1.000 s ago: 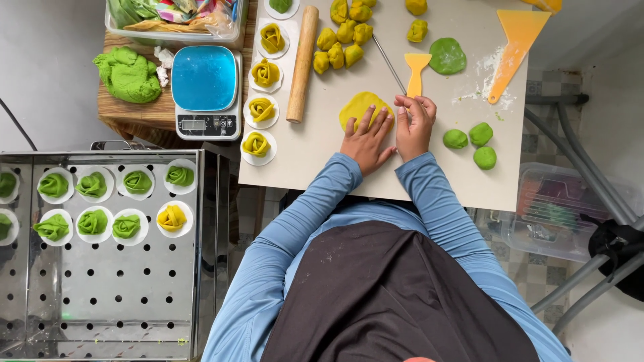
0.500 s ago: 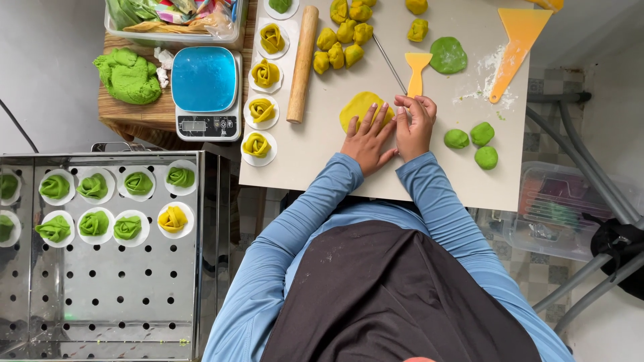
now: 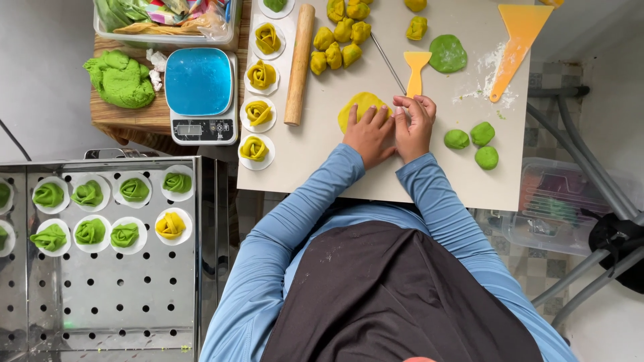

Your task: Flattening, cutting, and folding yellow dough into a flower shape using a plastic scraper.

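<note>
Little was changed from half a second earlier: the left hand (image 3: pixel 367 136) was kept flat, fingers spread, on the yellow dough disc (image 3: pixel 359 107) at the board's (image 3: pixel 315 161) middle. The right hand (image 3: pixel 414 126) stayed curled, fingertips pinching the disc's edge, so the shaping was judged unfinished. Farther off, the rolling pin (image 3: pixel 299 64) lay untouched.

Grey scale display (image 3: pixel 190 129) under blue platform, colourful wrappers (image 3: pixel 176 11) — clear tub, top-left

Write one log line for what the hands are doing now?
left hand: pressing flat yellow dough | right hand: at dough edge | nearby: small yellow spatula, rolling pin
</note>
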